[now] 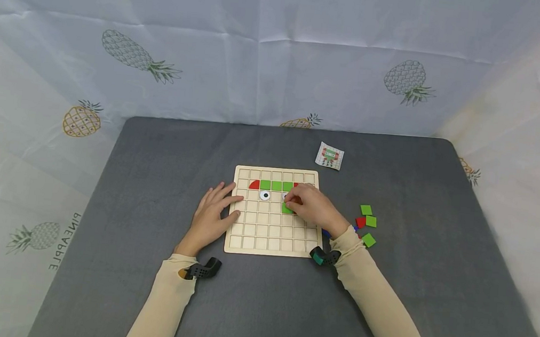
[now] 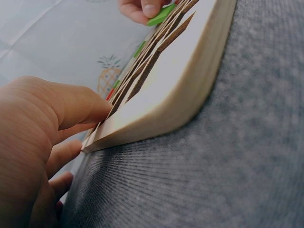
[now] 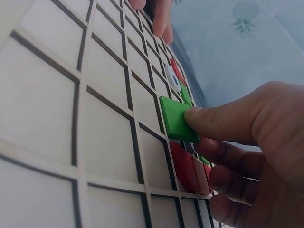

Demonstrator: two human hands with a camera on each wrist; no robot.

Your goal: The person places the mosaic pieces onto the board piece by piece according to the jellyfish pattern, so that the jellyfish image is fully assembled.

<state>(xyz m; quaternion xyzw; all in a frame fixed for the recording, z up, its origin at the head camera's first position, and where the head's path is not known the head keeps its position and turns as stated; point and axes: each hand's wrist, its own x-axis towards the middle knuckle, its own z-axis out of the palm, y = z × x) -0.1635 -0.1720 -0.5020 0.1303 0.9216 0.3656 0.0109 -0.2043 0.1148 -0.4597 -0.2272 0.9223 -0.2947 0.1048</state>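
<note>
A light wooden grid board lies on the table. My right hand pinches a green square tile between thumb and fingers, low over the grid just below an eye tile that it partly covers. Along an upper row sit a red quarter-round tile and several green squares, with another red piece partly behind my right hand. One round eye tile shows fully below that row. In the right wrist view a red tile lies beside the pinched square. My left hand, fingers spread, rests at the board's left edge.
Right of the board lie loose green squares, a red piece and blue pieces partly behind my right wrist. A small printed pattern card lies beyond the board. Pineapple-print cloth hangs behind the dark table.
</note>
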